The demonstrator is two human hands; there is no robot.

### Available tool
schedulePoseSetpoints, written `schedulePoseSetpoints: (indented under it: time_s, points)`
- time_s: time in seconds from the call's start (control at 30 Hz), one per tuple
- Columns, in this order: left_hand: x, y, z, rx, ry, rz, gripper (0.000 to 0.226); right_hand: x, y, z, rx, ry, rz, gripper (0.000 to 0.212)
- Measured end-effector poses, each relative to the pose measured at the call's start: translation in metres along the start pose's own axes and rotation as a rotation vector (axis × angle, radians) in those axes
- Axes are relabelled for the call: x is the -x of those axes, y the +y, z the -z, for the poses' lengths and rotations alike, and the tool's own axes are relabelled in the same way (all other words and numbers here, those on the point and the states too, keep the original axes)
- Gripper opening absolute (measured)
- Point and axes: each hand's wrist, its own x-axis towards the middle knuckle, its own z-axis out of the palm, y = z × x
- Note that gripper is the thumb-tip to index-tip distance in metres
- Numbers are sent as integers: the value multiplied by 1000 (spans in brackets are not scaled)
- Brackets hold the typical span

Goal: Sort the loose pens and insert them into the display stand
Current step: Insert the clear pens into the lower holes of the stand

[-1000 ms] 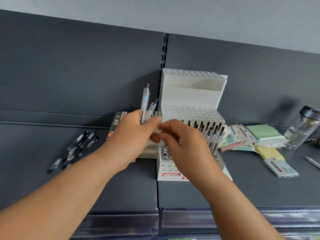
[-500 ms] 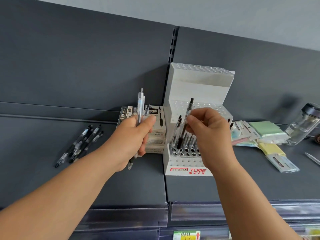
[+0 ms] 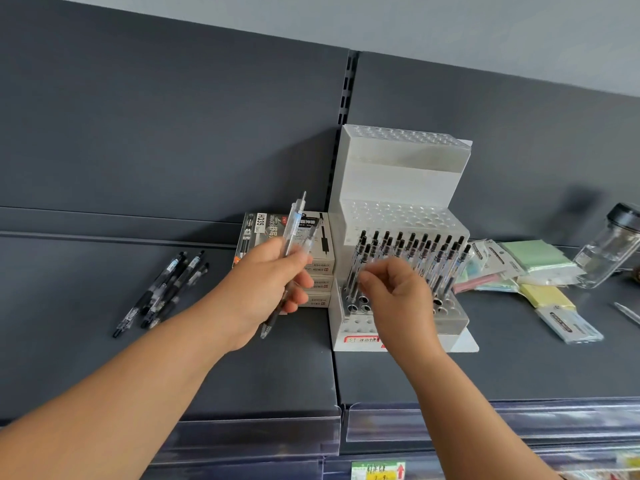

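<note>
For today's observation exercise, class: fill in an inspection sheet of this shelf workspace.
Surface: dark shelf, two panels.
Job's things: stand, lowest tier holding pens; loose pens lying at left.
Clutter: boxes beside stand; note pads, packet, jar at right.
Hands: left hand grips pen bunch; right hand curled at an end pen, grip unclear.
Cables: nothing seen.
Surroundings: grey back panel; label rail below.

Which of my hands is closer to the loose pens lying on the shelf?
Left. The left hand, gripping a pen bundle, is a little to the right of the loose pens; the right hand is farther right, at the display stand.
</note>
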Motion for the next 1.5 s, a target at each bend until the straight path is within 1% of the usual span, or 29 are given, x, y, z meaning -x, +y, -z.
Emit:
schedulePoseSetpoints:
  time_s: [0.13,0.2,0.23,0.27,0.3,0.37,0.43,0.53,0.6,0.67,0.73,0.8,0.87,0.93,1.1,1.3,1.5]
  points:
    - [4,1,-3,17,-65,14,16,-1,-6,6,120,-32,19,7]
    - [5,2,-6,14,-90,-2,17,0,-15,10,160,6,58,4]
    - [5,3,-8,7,-100,-13,17,1,-21,12,121,16,73,5]
    - [5,4,-11,-2,-113,-22,17,3,-27,14,33,-5,77,4]
    - [6,5,-13,-4,-131,-27,17,5,-33,14,-82,-57,67,5]
    - [7,8,-20,32,-179,-27,16,7,-43,16,-283,-191,33,13]
    - [9,12,-26,83,-211,-18,15,7,-47,21,-379,-291,16,21]
    - [11,16,-33,113,-232,4,19,4,-41,29,-503,-382,-31,25]
    - [11,18,-36,89,-244,7,17,4,-39,33,-553,-368,-41,21]
    - [7,17,-38,1,-201,-6,17,1,-40,39,-569,-275,-32,14]
    - [0,13,-35,-109,-99,-41,17,-5,-42,47,-495,-147,24,13]
    - [-6,10,-30,-169,-8,-68,16,-10,-41,52,-321,-43,106,15]
    - [-7,8,-27,-191,36,-73,16,-12,-39,53,-221,1,157,17]
    - [-6,7,-27,-221,42,-75,16,-11,-36,49,-174,22,181,19]
    - [-3,6,-29,-194,36,-68,30,-12,-30,38,-99,27,189,16]
    - [2,12,-29,-92,67,-31,21,-14,-36,44,-59,50,230,14]
    - [4,14,-31,-70,69,-66,21,-11,-13,30,209,-69,178,7]
